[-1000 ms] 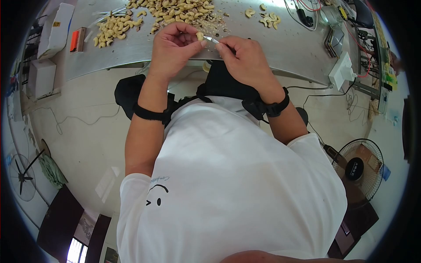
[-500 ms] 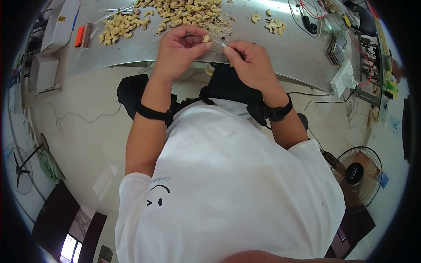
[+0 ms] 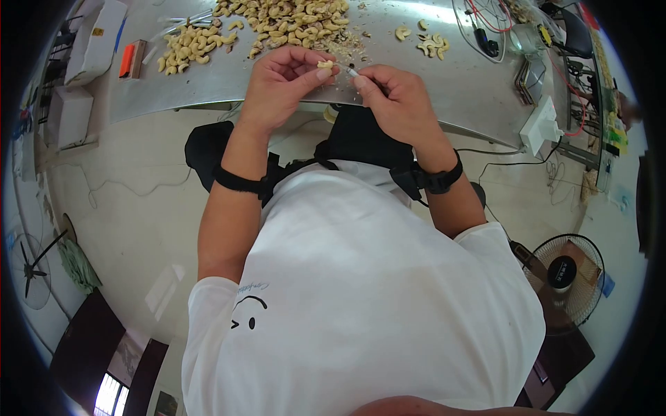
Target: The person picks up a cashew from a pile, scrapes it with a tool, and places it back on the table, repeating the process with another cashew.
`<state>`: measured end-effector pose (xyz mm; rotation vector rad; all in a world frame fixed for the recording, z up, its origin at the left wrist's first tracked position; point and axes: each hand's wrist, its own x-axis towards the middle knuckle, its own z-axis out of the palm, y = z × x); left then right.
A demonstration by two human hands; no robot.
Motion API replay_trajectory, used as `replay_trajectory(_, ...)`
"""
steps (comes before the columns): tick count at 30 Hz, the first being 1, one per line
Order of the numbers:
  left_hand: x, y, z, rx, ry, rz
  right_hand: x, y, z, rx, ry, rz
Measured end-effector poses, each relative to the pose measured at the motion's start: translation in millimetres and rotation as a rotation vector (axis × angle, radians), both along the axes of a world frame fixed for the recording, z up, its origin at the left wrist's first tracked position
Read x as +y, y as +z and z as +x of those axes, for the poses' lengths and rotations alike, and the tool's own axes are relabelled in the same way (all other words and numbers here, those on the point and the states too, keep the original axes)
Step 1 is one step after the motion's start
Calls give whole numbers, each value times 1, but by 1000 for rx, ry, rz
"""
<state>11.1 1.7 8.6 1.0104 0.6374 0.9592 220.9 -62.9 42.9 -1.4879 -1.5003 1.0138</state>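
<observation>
Between the thumb and fingers of my left hand is a pale cashew nut. My right hand is closed around a slim knife with a light handle, its tip pointing at the nut. Whether the tip touches the nut is too small to tell. Both hands are just above the near edge of the metal table. Beyond them lies a large heap of cashews, with skin crumbs beside it. A smaller cashew pile is to the left.
Several cashew pieces lie at the right. An orange-and-brown box stands at the left near some clear tubes. Cables, a glass jar and a white power strip are along the right side. A fan stands on the floor behind.
The cashew has turned in my left fingers and now shows more of its curved side. Both hands have shifted slightly, my left a little lower. The knife stays close to the nut.
</observation>
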Motion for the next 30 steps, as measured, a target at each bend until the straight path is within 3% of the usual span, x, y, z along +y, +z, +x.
replay_trajectory(30, 4, -2, -11, -81, -137, -119, 6, 6, -7, -84, 39, 24)
